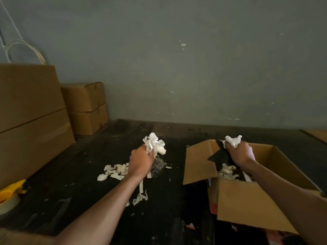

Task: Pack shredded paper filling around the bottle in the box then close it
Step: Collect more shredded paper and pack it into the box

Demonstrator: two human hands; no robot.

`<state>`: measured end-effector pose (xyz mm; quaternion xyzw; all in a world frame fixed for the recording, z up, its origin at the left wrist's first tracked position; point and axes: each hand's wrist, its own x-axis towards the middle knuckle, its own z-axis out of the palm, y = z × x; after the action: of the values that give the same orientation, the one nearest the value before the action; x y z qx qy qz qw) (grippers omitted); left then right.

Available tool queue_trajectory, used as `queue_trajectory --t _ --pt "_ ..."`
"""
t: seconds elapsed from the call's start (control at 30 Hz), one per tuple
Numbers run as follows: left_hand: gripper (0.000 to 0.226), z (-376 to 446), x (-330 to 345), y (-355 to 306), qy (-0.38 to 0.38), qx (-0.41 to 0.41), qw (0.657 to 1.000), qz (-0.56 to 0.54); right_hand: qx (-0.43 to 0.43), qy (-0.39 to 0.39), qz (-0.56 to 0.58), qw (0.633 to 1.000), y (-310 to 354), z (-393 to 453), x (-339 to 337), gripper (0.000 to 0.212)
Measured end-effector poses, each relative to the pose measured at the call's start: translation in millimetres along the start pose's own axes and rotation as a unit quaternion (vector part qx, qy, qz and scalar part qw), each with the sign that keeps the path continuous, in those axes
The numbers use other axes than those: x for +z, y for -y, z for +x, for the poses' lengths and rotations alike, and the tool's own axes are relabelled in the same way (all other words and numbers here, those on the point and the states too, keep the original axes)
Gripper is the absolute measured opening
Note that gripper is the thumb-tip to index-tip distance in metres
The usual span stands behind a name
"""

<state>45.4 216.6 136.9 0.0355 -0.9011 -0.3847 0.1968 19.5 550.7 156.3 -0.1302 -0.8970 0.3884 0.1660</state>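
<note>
Over the box (247, 197), your right hand (239, 153) and left hand (141, 160) each clench shredded paper (154, 143): light, springy; grab loose clumps at nine o'clock.

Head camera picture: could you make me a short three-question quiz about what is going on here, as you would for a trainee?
1. True or false: both hands hold shredded paper.
2. Which hand is over the open cardboard box: left or right?
3. Where does the loose paper pile lie? A) on the dark table B) on the stacked boxes C) on the tape roll

Key:
1. True: the left hand grips a white clump, and the right hand grips a smaller one.
2. Right.
3. A, on the table, beside the left hand.
</note>
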Motion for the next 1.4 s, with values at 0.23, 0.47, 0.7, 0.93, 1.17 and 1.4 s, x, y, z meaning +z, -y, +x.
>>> queue_trajectory --t 0.23,0.47,0.7,0.93,1.17,1.4 --pt "0.028 7 65 -89 0.038 0.074 0.995 -0.047 0.05 -0.079 0.022 0.995 -50 16 -82 0.032" --pt "0.033 16 154 -176 0.071 0.092 0.986 -0.12 0.106 -0.071 0.053 0.99 -110 64 -124 0.048" --pt "0.035 29 259 -217 0.108 -0.027 0.978 -0.177 0.082 0.053 0.014 0.995 -159 127 -108 0.038" --pt "0.073 45 325 -184 0.366 -0.099 0.923 -0.06 0.02 0.328 -0.072 0.942 -218 187 -72 0.047" --pt "0.085 65 354 -180 0.443 -0.134 0.886 0.039 0.021 0.307 -0.189 0.933 -227 230 -64 0.097" --pt "0.083 47 388 -162 0.539 -0.066 0.819 0.186 0.022 0.486 -0.287 0.825 -242 221 -28 0.108"
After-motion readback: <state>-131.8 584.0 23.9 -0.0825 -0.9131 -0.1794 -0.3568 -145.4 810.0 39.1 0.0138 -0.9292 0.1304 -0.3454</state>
